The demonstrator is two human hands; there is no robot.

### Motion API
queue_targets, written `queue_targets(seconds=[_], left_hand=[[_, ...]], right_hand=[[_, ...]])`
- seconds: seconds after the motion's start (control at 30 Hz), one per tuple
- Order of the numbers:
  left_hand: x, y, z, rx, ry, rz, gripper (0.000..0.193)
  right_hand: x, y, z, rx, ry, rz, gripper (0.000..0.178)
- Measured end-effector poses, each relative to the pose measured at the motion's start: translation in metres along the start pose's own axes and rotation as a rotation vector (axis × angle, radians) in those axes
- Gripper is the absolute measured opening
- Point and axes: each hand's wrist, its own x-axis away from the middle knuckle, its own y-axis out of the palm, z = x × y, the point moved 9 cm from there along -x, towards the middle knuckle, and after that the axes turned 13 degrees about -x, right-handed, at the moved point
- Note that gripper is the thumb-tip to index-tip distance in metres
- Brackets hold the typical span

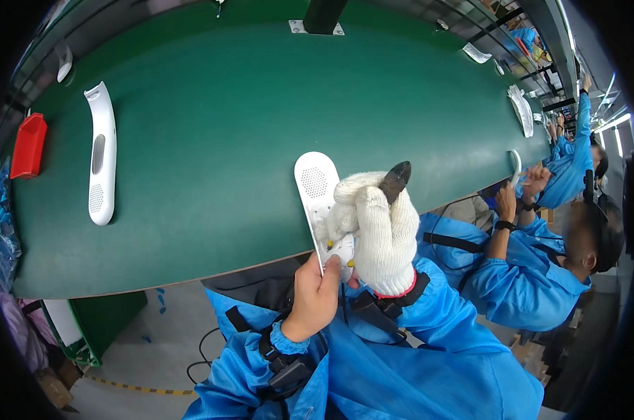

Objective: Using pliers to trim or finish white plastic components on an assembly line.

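Observation:
My bare left hand grips the lower end of a long white plastic shell, thumb on top. The shell's rounded far end has a patch of small holes and rests over the table's near edge. My right hand, in a white knitted glove with a red cuff hem, is curled closed over the shell's right side. A dark, tapered piece shows at its upper fingers; I cannot tell if it is a tool tip or part of the glove. Small yellow and white bits show between the hands, mostly hidden.
Another white shell with a grey oval inset lies on the green table at left, near a red bin. A black post stands at the back. White parts lie far right, where a blue-clad co-worker sits close by.

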Motion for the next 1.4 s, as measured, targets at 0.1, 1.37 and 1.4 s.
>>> queue_targets(seconds=[0.1, 1.37, 1.4], left_hand=[[0.002, -0.002, -0.008, -0.048, -0.012, 0.015, 0.03], [0.003, 0.002, -0.003, 0.049, -0.108, -0.056, 0.028], [0.003, 0.003, -0.005, 0.063, -0.11, -0.06, 0.028]], right_hand=[[0.002, 0.003, -0.007, 0.109, -0.065, -0.008, 0.02], [-0.008, 0.003, -0.001, 0.188, 0.003, -0.031, 0.023], [-0.009, 0.003, 0.001, 0.167, 0.005, -0.042, 0.023]])
